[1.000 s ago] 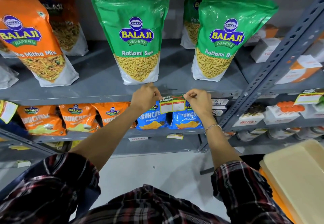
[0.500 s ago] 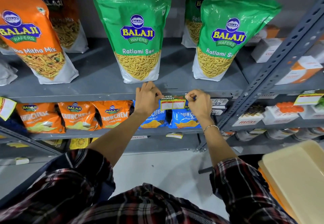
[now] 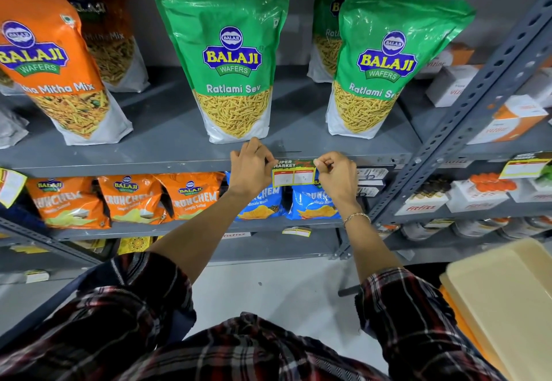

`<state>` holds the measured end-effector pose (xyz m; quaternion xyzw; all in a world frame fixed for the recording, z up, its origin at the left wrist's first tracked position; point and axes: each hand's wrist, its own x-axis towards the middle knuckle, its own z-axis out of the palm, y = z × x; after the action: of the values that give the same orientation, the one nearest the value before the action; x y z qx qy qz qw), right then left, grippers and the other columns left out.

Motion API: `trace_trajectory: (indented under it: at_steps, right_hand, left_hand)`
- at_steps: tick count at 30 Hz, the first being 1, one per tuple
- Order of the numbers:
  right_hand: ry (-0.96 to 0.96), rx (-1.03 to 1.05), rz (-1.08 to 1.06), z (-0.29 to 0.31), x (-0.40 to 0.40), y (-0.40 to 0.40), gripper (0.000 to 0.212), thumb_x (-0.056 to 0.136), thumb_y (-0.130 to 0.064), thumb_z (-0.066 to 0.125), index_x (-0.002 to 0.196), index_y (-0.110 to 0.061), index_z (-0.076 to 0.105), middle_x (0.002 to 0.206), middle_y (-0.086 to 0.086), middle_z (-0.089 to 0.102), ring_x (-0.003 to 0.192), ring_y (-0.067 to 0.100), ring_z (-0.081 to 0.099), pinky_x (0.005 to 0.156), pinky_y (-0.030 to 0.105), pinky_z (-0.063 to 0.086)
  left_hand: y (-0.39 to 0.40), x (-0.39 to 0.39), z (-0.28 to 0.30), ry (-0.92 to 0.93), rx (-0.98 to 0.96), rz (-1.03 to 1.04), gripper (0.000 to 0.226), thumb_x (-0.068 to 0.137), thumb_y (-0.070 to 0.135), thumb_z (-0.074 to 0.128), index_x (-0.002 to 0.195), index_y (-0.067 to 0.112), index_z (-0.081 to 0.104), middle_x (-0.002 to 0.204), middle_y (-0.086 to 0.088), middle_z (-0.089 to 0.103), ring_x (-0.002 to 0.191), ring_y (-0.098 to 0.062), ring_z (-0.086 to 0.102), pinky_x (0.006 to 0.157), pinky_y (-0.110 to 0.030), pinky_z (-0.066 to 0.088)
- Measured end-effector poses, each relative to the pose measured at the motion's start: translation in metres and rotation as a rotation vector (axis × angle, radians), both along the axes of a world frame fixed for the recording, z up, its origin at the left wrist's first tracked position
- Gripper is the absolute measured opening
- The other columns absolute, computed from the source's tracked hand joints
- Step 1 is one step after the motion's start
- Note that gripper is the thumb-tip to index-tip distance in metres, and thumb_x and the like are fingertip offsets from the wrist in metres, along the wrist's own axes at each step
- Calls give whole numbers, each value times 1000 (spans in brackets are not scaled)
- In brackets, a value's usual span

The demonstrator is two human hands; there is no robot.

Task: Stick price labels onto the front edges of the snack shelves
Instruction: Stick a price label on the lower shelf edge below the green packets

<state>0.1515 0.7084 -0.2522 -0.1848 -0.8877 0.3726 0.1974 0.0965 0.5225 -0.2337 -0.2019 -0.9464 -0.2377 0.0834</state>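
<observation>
A small price label (image 3: pixel 294 172), green and yellow with two white boxes, lies against the front edge of the grey snack shelf (image 3: pixel 149 163), below the middle green snack bag (image 3: pixel 230 61). My left hand (image 3: pixel 252 165) presses its left end against the edge, fingers spread over the shelf lip. My right hand (image 3: pixel 336 173) pinches the label's right end between thumb and fingers. A second green bag (image 3: pixel 385 64) stands to the right and an orange mix bag (image 3: pixel 50 64) to the left.
Orange (image 3: pixel 131 198) and blue chip packets (image 3: pixel 310 201) fill the shelf below. Another label (image 3: pixel 297 231) hangs on that lower edge. A slotted grey upright (image 3: pixel 466 118) rises at the right, with boxed goods beyond. A cream tray (image 3: pixel 507 297) sits at the lower right.
My left hand has unclenched and moved up onto the shelf lip. The label has risen from in front of the blue packets onto the shelf edge. My right hand has stayed on its right end.
</observation>
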Motion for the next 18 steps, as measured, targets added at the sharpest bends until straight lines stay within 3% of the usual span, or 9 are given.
trace_trajectory:
  at_steps: [9, 15, 18]
  right_hand:
    - [14, 12, 20, -4, -2, 2, 11, 87, -19, 63, 79, -12, 62, 76, 6, 69, 69, 26, 62, 59, 37, 52]
    - [57, 37, -20, -5, -1, -6, 14, 87, -18, 63, 76, -9, 59, 70, 8, 67, 62, 24, 57, 54, 27, 39]
    - [62, 26, -14, -5, -2, -7, 15, 87, -15, 62, 75, -7, 58, 68, 7, 64, 61, 24, 56, 53, 30, 44]
  left_hand:
    - [1, -1, 0, -2, -10, 9, 10, 90, 25, 61, 86, 16, 65, 100, -5, 53, 91, -23, 52, 80, -44, 40]
    - [0, -2, 0, -3, 35, 15, 9, 86, 25, 65, 82, 17, 66, 97, -4, 53, 86, -22, 55, 80, -41, 39]
    - [-1, -2, 1, -4, 31, 3, 10, 86, 26, 65, 82, 17, 67, 96, -3, 54, 85, -22, 56, 80, -42, 41]
